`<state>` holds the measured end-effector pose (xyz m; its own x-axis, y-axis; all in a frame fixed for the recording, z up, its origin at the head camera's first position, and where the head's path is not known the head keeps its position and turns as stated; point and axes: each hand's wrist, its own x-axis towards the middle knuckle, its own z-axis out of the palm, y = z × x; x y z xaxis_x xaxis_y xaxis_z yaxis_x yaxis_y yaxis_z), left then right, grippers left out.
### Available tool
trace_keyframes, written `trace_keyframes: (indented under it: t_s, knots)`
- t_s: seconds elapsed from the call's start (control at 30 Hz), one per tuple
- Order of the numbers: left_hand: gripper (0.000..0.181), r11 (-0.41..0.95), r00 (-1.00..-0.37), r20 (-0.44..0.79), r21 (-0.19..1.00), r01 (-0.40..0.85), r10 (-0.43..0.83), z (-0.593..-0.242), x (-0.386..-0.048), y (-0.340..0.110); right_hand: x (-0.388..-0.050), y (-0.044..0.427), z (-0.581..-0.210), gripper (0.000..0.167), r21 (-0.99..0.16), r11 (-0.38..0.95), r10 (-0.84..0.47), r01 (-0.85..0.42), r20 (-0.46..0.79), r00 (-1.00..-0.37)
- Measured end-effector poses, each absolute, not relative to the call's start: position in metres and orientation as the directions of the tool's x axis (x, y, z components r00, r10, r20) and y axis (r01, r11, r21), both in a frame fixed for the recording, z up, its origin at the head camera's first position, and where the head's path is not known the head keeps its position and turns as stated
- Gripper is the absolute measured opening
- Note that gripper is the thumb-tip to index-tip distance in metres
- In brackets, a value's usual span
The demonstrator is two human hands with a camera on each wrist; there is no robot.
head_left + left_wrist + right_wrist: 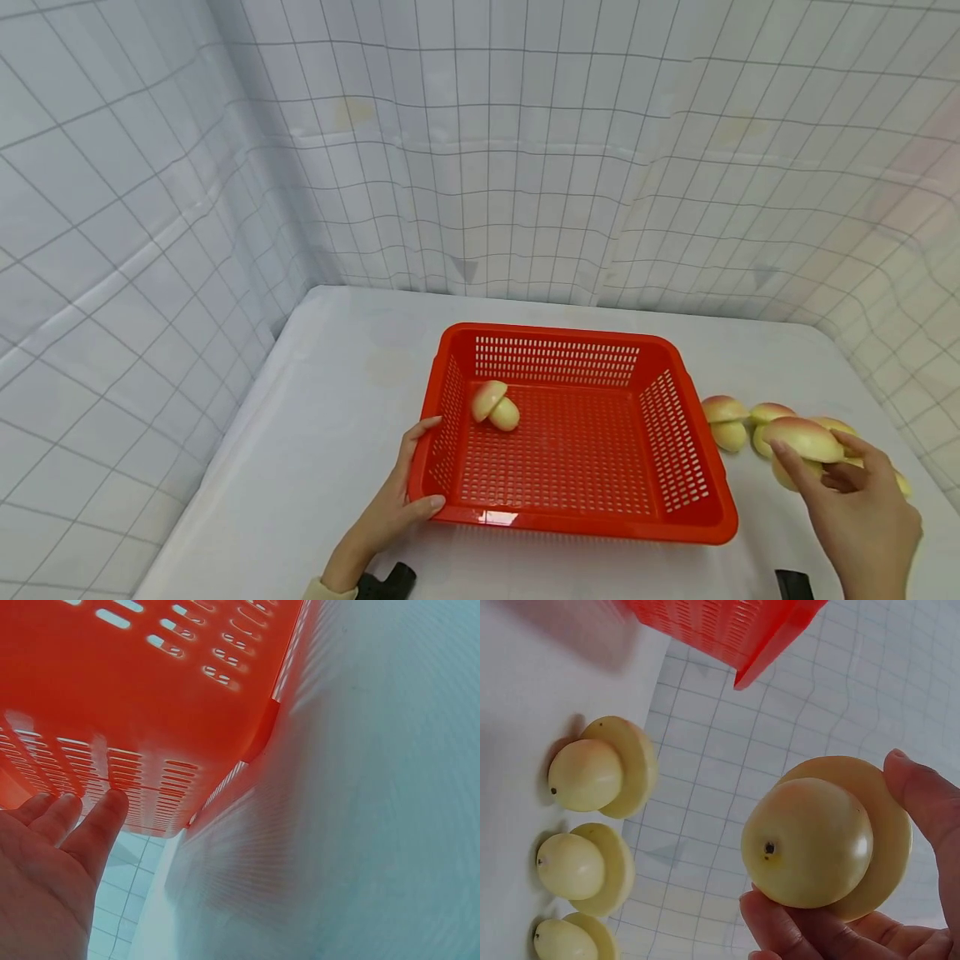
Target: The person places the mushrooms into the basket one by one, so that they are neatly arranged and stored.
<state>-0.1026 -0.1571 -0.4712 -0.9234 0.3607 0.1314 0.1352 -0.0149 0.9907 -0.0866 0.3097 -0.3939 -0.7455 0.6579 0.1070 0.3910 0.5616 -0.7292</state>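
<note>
White cloth [480, 175] printed with a grid of thin dark lines hangs beyond the far edge of the table and along its left and right edges. The table [352, 383] has a plain white covering, and its far corners are rounded.

A red basket [600, 525] with slotted walls and a meshed floor stands on the table, well in from the left edge and rather closer to the right one. Its long sides run roughly along the table's far edge.

Of the two hands, the left hand [393, 492] holds the basket at its near left corner, the thumb on the near rim and the fingers against the outside of the left wall. The right hand [862, 500], out toward the table's right edge, pinches a mushroom between thumb and fingers.

That held mushroom [806, 440] is pale yellow with a reddish blush on its cap, and hangs clear of the table in front of a row of similar mushrooms [585, 776]. The row lies between the basket's right wall and the table's right edge; the hand partly hides it in the head view. A single mushroom [489, 401] lies tilted inside the basket, near its left wall. A small dark spot marks the held one's stem end.
</note>
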Motion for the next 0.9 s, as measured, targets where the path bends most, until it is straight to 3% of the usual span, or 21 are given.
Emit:
trace_keyframes:
  t_s: [0.4, 0.9]
  knots:
    - [0.084, -0.037, -0.914, 0.143, 0.99, 0.14, 0.38, -0.471, -0.104, -0.158, -0.089, 0.297, -0.379, 0.077, -0.728, 0.613, 0.575, 0.307, 0.145, -0.805]
    - [0.084, -0.041, -0.911, 0.156, 0.988, 0.152, 0.383, -0.473, -0.103, -0.158, -0.099, 0.288, -0.366, 0.072, -0.661, 0.748, 0.218, 0.047, 0.179, -0.959]
